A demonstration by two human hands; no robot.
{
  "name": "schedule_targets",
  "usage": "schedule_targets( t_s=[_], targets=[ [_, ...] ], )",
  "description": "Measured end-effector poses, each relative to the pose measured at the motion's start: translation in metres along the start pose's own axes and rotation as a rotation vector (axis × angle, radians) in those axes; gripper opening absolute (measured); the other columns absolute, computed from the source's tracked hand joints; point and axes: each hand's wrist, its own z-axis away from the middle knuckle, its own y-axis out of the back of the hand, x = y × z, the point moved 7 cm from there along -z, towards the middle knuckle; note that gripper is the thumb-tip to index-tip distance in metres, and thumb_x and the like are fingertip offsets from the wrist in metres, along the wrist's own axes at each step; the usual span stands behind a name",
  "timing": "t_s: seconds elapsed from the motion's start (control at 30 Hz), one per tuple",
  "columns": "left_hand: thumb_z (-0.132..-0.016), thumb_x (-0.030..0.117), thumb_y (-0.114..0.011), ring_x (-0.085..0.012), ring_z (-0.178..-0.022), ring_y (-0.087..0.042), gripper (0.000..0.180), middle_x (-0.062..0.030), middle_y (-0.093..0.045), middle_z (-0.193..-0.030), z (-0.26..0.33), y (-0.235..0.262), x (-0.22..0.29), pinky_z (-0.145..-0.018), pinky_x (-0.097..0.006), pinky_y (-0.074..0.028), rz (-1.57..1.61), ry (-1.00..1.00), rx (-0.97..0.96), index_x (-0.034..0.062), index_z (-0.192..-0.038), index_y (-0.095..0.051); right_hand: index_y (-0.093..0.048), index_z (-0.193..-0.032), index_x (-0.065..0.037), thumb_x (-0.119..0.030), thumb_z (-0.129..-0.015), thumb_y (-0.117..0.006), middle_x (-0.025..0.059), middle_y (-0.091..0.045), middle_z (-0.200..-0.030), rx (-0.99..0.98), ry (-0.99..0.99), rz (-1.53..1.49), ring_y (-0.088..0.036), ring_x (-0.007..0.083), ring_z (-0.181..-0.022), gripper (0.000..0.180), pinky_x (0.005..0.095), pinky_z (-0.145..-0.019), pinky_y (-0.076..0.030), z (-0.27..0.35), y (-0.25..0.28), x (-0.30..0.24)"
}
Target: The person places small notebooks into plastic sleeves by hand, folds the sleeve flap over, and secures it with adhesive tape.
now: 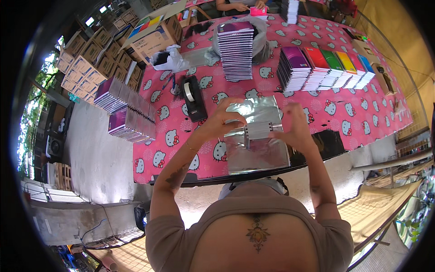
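Observation:
A small spiral-bound notebook [259, 131] lies on a sheet of shiny clear plastic film [258, 158] at the table's front edge. Its dark binding coils show at both sides of the pale pages, so it may be more than one notebook. My left hand [226, 119] is at the left side, fingers curved and apart, their tips close to the notebook. On the other side, my right hand [297, 131] has its thumb at the notebook's right edge and its fingers raised away. More film [253, 106] spreads beyond the notebook. Whether my left fingertips touch it, I cannot tell.
A black tape dispenser [195, 99] stands left of the film. A tall notebook stack [236, 52] rises beyond, colourful stacks [326, 68] sit right, and wrapped purple notebooks [129, 113] stand at the left edge. Cardboard boxes [156, 38] lie back left. Another person's hands [242, 6] work opposite.

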Motion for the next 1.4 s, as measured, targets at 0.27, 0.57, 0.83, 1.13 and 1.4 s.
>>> schedule_targets(
  t_s=[0.27,0.57,0.83,1.13,1.4],
  targets=[
    [-0.080,0.021,-0.079,-0.0394,-0.144,-0.027,0.015,-0.0145,-0.032,-0.157,-0.035,-0.051,0.007,-0.117,-0.054,-0.021,-0.296,-0.141,-0.056,0.0192,-0.094,-0.076,-0.068,-0.120,-0.016,-0.026,-0.065,-0.086,0.0188,-0.038,-0.150,-0.196,0.376,-0.021,-0.038,0.0363,-0.139,0.058,0.0525,-0.110,-0.033,0.032,-0.074,0.029],
    [-0.077,0.036,-0.083,-0.0399,-0.143,-0.032,0.083,-0.0281,-0.034,-0.151,-0.025,-0.075,-0.052,-0.113,-0.051,-0.031,0.157,0.351,0.282,0.0111,-0.146,-0.043,-0.068,-0.120,-0.006,-0.027,-0.080,-0.078,0.0162,-0.026,-0.158,-0.060,-0.046,-0.754,-0.039,0.0305,-0.138,0.046,0.0445,-0.106,-0.039,0.022,-0.066,0.058],
    [-0.092,0.027,-0.073,-0.0105,-0.106,-0.059,0.047,-0.0048,-0.066,-0.113,0.014,-0.089,-0.063,-0.089,-0.030,-0.050,0.505,0.697,-0.086,0.0029,-0.131,-0.061,-0.070,-0.104,0.000,-0.021,-0.085,-0.075,0.0073,-0.069,-0.101,-0.244,0.005,-0.543,-0.063,0.0162,-0.104,0.028,0.0340,-0.092,-0.049,-0.041,-0.080,0.057],
    [-0.089,0.027,-0.072,-0.0213,-0.122,-0.055,0.043,-0.0076,-0.058,-0.137,0.018,-0.065,0.009,-0.095,-0.038,-0.049,-0.316,0.121,-0.004,0.0086,-0.127,-0.066,-0.036,-0.151,-0.013,-0.027,-0.069,-0.086,0.0180,-0.051,-0.143,-0.613,0.147,-0.312,-0.042,0.0353,-0.139,0.097,0.0475,-0.117,-0.030,-0.009,-0.054,0.025],
    [-0.081,0.018,-0.074,-0.0265,-0.102,-0.062,0.032,-0.0079,-0.067,-0.113,0.019,-0.067,0.018,-0.083,-0.041,-0.050,-0.270,0.214,0.072,0.0115,-0.112,-0.070,-0.054,-0.133,-0.009,-0.010,-0.081,-0.072,0.0149,-0.067,-0.121,-0.188,0.277,-0.243,-0.051,0.0304,-0.132,0.055,0.0511,-0.115,-0.032,0.013,-0.063,0.030]
  ],
)
